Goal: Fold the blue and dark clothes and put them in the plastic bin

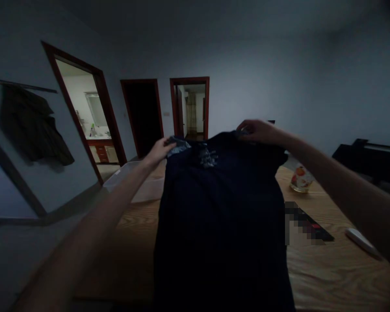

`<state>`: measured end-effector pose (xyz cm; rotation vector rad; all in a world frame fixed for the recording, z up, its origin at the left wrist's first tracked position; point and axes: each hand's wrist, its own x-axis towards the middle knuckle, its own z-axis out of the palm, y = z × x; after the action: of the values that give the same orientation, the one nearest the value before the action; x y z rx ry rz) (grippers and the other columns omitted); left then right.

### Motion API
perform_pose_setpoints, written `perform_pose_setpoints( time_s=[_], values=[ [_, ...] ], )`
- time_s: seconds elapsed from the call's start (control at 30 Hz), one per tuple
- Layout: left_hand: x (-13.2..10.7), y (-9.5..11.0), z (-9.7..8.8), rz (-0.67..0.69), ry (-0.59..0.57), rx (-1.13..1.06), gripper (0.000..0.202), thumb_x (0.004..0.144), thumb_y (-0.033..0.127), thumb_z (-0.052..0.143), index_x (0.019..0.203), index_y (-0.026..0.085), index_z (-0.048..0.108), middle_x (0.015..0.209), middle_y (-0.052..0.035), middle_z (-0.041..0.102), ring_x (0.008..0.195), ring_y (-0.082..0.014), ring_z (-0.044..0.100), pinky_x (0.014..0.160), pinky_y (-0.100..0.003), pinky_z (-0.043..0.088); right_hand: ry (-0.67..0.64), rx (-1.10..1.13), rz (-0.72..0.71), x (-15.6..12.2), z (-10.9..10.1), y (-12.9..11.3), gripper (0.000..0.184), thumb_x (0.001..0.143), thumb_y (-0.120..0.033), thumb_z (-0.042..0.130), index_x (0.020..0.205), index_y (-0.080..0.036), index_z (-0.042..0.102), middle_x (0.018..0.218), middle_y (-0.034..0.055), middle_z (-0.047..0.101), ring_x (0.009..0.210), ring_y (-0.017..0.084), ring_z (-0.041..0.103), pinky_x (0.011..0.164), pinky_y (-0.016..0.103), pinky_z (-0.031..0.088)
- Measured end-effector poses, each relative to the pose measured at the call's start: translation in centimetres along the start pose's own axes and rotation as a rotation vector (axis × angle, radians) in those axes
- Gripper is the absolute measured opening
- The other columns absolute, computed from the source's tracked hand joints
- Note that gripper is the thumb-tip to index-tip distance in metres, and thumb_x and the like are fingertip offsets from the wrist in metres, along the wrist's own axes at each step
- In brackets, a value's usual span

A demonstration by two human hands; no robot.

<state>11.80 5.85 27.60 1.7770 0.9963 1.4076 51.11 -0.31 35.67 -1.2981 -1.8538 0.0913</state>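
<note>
A dark navy T-shirt point(221, 208) hangs stretched between my two hands above the wooden table. Some pale lettering or print shows near its neckline. My left hand point(160, 150) pinches the shirt's left shoulder, where a lighter grey patch of fabric shows. At the other shoulder, my right hand point(256, 131) is closed on the cloth, fingers curled over the top edge. The lower part of the shirt falls toward me, and its hem is lost in the dark at the bottom of the view.
On the wooden table point(344, 277) stand a clear plastic bin point(146, 190) at the left and a jar with orange print point(300, 180) at the right. A dark flat item point(315, 225), partly pixelated, and a white object point(362, 242) lie nearby. A jacket point(32, 123) hangs on the left wall.
</note>
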Motion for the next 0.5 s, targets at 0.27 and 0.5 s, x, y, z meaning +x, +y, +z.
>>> perform_pose_setpoints(
  time_s=[0.27,0.5],
  values=[
    [-3.1,-19.7,8.0,-0.262,-0.084,0.137,0.029,0.103,0.034,0.072,0.124,0.015,0.07,0.128,-0.0105,0.072,0.117,-0.0265,0.071,0.103,-0.05,0.059,-0.329,-0.052,0.114,-5.6,16.8,15.8,0.019,0.101,-0.035,0.076,0.106,-0.016,0.074,0.107,0.0045,0.077,0.097,0.02,0.074,0.091,0.042,0.062],
    [-3.9,-25.6,9.8,-0.308,-0.028,0.286,0.092,0.093,0.049,0.082,0.161,0.011,0.035,0.164,-0.0277,0.046,0.15,-0.0362,0.051,0.122,-0.051,0.042,-0.242,0.002,0.172,-9.7,19.6,23.2,0.034,0.095,-0.045,0.075,0.113,-0.018,0.069,0.102,0.0064,0.074,0.092,0.022,0.069,0.085,0.04,0.059]
  ],
)
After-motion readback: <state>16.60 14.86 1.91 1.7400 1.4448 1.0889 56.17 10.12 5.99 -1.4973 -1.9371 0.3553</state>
